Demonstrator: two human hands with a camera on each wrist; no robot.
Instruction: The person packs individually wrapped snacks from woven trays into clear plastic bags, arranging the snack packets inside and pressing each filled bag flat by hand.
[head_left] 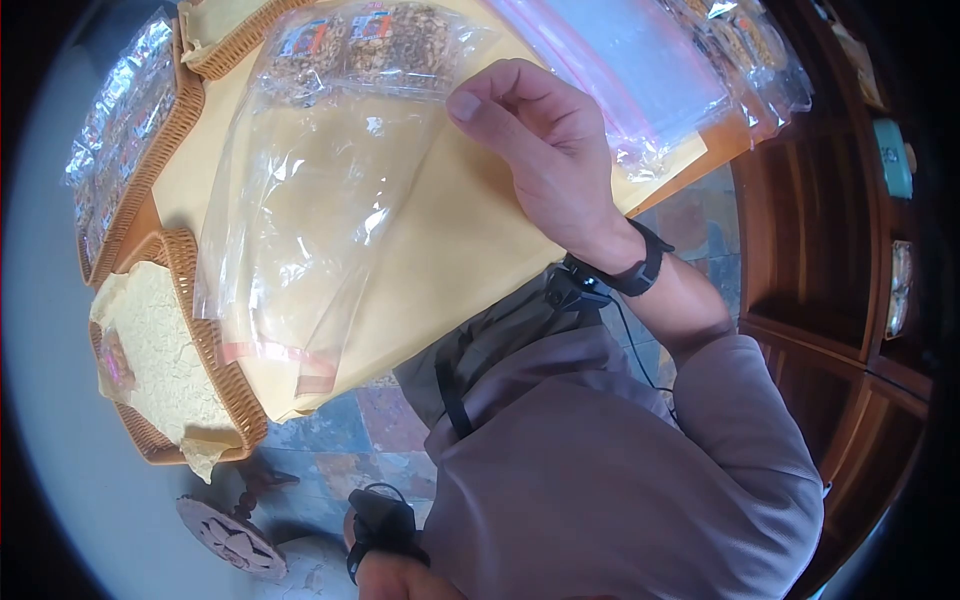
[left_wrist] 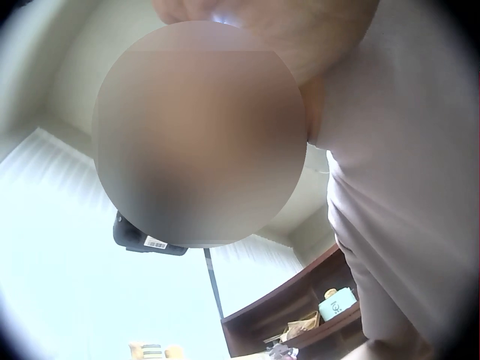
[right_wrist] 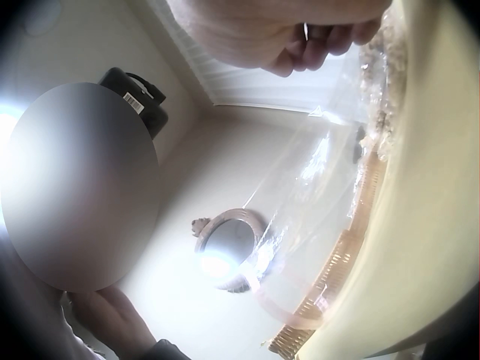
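My right hand [head_left: 550,150] is over the table, thumb and forefinger pinching the side edge of a large clear plastic bag [head_left: 300,200]. Two packs of nut-like pieces [head_left: 385,45] with orange and blue labels show at the far end of this bag. Its near end carries a pinkish strip and reaches the table edge. In the right wrist view, the fingers [right_wrist: 315,49] are curled, and part of the bag [right_wrist: 307,172] stands up off the table. My left hand [head_left: 405,578] is up close to the body, cut off by the frame; the left wrist view hides its fingers.
A cream sheet [head_left: 470,230] covers the table. Flat clear bags [head_left: 630,75] with pink edges lie at the far right, beside more filled packs [head_left: 745,45]. Wicker baskets line the left side, one with a cream liner [head_left: 165,350]. A wooden shelf [head_left: 810,230] stands right.
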